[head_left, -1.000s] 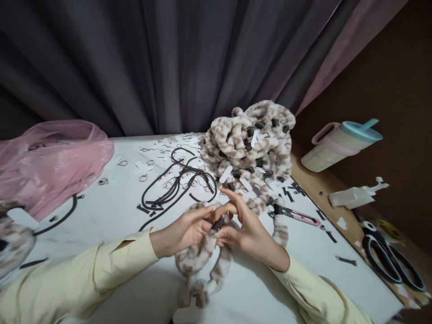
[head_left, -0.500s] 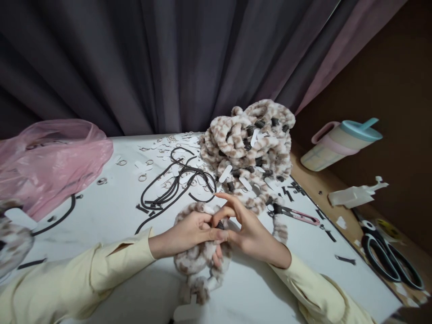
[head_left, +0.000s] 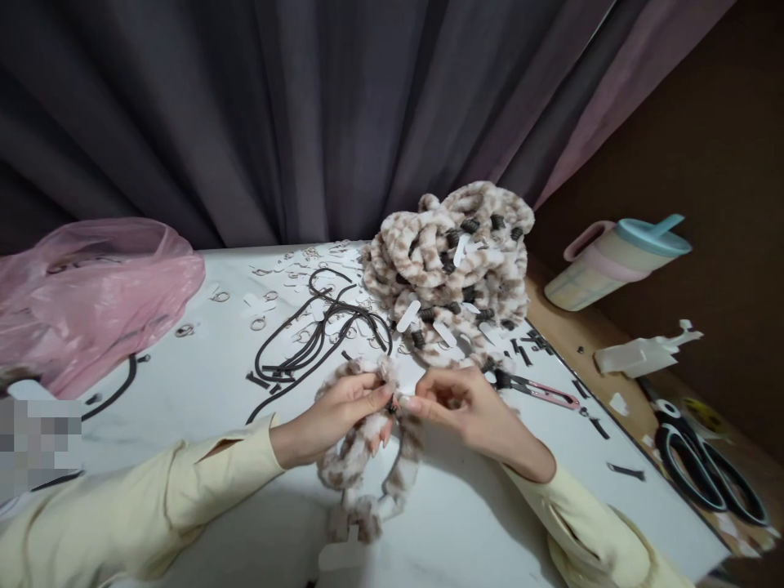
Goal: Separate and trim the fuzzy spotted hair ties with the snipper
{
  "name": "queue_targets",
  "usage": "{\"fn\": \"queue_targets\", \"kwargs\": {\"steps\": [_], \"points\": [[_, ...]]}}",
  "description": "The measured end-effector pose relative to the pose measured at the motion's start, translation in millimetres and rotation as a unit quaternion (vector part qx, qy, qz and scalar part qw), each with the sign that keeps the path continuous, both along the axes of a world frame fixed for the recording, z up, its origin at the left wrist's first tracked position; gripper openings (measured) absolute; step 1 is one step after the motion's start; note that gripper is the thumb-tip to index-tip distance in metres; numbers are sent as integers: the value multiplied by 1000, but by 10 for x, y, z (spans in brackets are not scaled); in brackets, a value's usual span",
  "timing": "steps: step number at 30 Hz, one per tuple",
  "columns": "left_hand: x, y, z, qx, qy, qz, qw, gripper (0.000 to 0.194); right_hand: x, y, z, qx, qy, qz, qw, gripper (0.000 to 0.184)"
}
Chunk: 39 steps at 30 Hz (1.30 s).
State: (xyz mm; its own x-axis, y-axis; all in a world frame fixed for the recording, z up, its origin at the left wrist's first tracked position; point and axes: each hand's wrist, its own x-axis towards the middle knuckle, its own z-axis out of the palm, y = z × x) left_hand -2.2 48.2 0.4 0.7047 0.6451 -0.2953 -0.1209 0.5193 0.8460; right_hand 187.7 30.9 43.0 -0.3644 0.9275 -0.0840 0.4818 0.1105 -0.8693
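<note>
My left hand (head_left: 334, 412) and my right hand (head_left: 465, 404) meet over a fuzzy brown-and-white spotted loop (head_left: 367, 469) lying on the white table (head_left: 202, 392). Both hands pinch the loop at its top, where a small dark band sits between my fingertips. The rest of the loop hangs toward me, with a white tag (head_left: 341, 557) at its lower end. A large pile of similar fuzzy loops (head_left: 450, 273) with white tags and dark bands is heaped just behind my right hand.
Black elastic cords (head_left: 318, 331) and small metal rings lie mid-table. A pink plastic bag (head_left: 86, 294) sits at the left. Pink-handled snips (head_left: 539, 392), black scissors (head_left: 704, 465), a white plastic piece (head_left: 643, 353) and a lidded cup with a blue straw (head_left: 616, 261) lie to the right.
My right hand's fingers, raised and spread earlier, have come down into a pinch and the hand has shifted right. My left hand has closed on the loop's top.
</note>
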Motion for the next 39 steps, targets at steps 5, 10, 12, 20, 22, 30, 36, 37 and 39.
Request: {"fn": "queue_targets", "kwargs": {"steps": [5, 10, 12, 20, 22, 30, 36, 37, 39], "points": [[23, -25, 17, 30, 6, 5, 1000, 31, -106, -71, -52, -35, -38, 59, 997, 40], [27, -40, 46, 35, 26, 5, 999, 31, -76, -56, -71, -20, -67, 77, 995, 33], [31, -40, 56, 17, 20, 10, 1000, 31, -44, -45, -57, 18, -78, 95, 992, 30], [22, -31, 74, -24, 7, 21, 999, 29, -49, -125, -82, 179, -163, 138, 960, 24], [14, -23, 99, -25, 4, 42, 999, 26, -78, -146, -84, 191, -148, 128, 962, 24], [17, -17, 326, 75, 21, 97, 992, 25, -270, -198, -139, -73, 64, 13, 995, 39], [8, -73, 453, 138, 8, 61, 988, 29, -422, -249, -234, -193, 207, 31, 959, 54], [-6, -78, 476, 143, 6, 51, 988, 29, -422, -250, -234, -186, 203, 32, 961, 55], [-35, -82, 509, 135, 9, 37, 990, 30, -398, -239, -234, -159, 180, 34, 970, 54]]}}
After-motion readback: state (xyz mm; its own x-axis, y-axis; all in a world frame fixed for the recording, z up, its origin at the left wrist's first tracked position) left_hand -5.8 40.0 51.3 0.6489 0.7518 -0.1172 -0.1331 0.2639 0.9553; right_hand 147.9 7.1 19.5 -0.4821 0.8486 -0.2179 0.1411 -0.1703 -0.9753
